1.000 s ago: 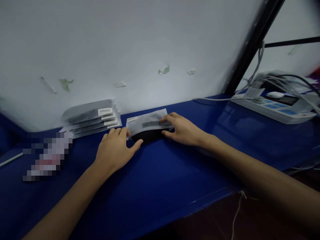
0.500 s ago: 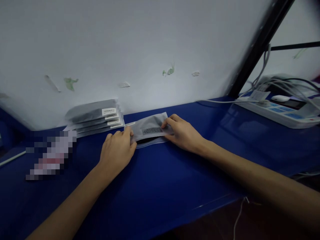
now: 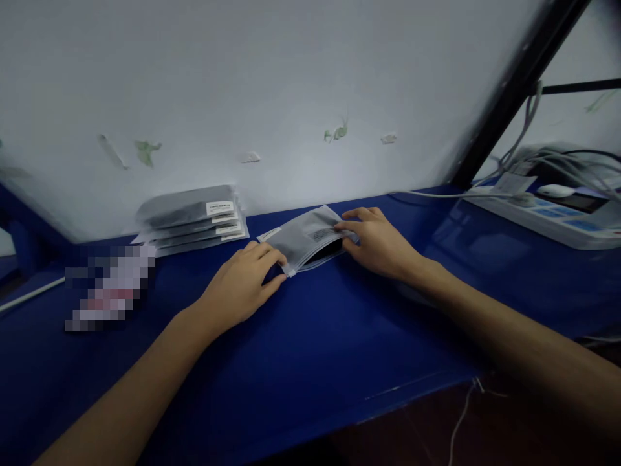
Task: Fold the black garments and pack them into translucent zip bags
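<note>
A grey frosted zip bag [image 3: 303,232] lies on the blue table with its mouth towards me. The mouth gapes on the right, showing a dark inside; what is in it I cannot make out. At the bag's near left corner, my left hand [image 3: 245,278] pinches the edge beside the small pale zip slider [image 3: 290,270]. My right hand [image 3: 376,239] grips the right end of the mouth, index finger on top and thumb at the opening. Left of the bag is a stack of similar filled grey bags [image 3: 194,217] with white labels.
A blurred-out pale and pink item [image 3: 114,285] lies at the left near a thin white rod [image 3: 32,294]. The white wall rises behind the blue table [image 3: 310,362]. At the right are a white device [image 3: 548,217], tangled cables and a black frame post [image 3: 519,97].
The bag has turned so its right end sits farther back, and the slider corner now shows. My left hand's fingers have shifted to that corner. The view has moved slightly left.
</note>
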`<state>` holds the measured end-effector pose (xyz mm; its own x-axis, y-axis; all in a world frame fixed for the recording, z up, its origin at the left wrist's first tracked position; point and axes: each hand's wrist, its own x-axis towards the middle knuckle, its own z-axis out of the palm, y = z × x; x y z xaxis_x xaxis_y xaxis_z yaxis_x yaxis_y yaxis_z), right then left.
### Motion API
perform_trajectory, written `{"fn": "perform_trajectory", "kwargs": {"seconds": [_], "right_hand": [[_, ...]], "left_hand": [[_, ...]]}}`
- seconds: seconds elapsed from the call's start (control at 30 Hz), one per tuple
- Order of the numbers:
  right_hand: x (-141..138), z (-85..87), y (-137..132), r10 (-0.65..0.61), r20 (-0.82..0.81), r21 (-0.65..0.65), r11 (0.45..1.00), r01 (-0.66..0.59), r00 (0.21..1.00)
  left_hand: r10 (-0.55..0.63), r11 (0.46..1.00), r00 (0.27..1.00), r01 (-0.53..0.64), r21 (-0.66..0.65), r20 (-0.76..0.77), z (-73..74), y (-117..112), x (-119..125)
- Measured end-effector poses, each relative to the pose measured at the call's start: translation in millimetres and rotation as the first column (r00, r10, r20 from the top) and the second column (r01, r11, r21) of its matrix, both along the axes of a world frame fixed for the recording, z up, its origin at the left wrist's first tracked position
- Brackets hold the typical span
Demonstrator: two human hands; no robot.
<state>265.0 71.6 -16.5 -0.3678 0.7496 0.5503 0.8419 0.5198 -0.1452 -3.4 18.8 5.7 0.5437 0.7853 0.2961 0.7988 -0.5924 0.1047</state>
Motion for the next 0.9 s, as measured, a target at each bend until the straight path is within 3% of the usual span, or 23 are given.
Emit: {"fn": "perform_trajectory", "kwargs": {"seconds": [0.13,0.3,0.4,0.63,0.9], "right_hand": [[-16.6,9.8,-17.3,0.164,0.011,0.077,0.983,-0.165,0.986],[-34.0,13.8,-33.6,0.430,0.116,0.064,0.897,-0.438,0.896],[-39.2,10.5,-34.8,0.430,0.208,0.067,0.890,-0.452,0.878],[-38.3,6.2,-28.7,0.366,0.287,0.111,0.905,-0.410,0.885],[-43.7,3.5,-30.9,0.382,0.184,0.226,0.880,-0.417,0.906]], "left_hand": [[-0.021,0.994,0.997,0.029,0.105,-0.077,-3.1,0.8,4.5],[0.011,0.973,0.973,0.043,0.229,-0.231,-4.3,-2.1,15.3],[0.015,0.963,0.967,0.054,0.263,-0.255,-3.3,-3.2,18.5],[0.013,0.978,0.984,0.024,0.207,-0.177,-2.8,-3.5,16.3],[-0.012,0.951,0.993,0.049,0.307,-0.119,-3.5,-3.8,16.9]]}}
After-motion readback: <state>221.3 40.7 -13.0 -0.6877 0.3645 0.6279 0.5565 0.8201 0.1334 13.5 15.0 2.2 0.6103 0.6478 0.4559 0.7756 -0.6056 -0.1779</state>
